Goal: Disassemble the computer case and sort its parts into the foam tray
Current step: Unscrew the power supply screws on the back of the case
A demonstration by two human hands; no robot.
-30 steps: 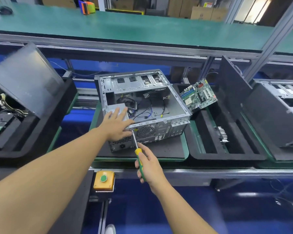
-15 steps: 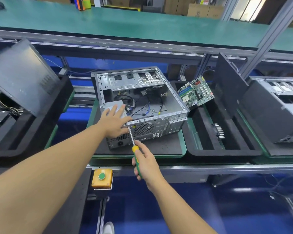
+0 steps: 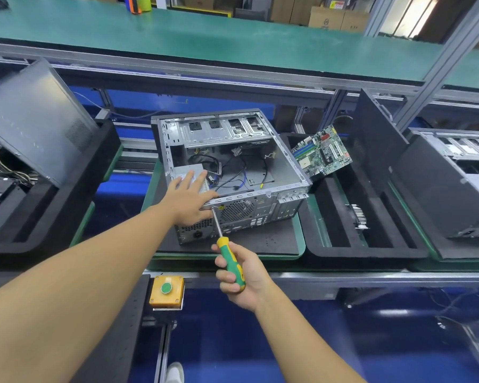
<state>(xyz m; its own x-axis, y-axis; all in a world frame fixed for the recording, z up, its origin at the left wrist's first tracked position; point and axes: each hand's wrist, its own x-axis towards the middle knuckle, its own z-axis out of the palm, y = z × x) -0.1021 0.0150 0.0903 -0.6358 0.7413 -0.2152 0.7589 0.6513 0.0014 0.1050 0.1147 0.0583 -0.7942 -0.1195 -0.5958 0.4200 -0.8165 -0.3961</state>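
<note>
Right hand wraps the green-and-yellow handle of the screwdriver, fingers curled tight around it, lower centre of frame. Shaft angles up and left; tip sits on the rear panel of the computer case, near the panel's upper edge, just left of the round fan grille. Can't tell whether the tip is seated in a screw. Left hand lies flat with fingers spread and straight, palm over the case's near top edge, fingertips on the grey power supply inside; it grips nothing. Case is in mid-frame, lying on its side with the open side up, loose cables in the bottom, drive cage at the far end. It rests on a black mat in a green-rimmed carrier. Foam tray is just right of it, black, with long slots. Motherboard leans tilted at the tray's far left corner, and a dark side panel stands upright along its right side. Second case at far right. Another panel leans at left of frame. Yellow button box sits below the bench edge.
</note>
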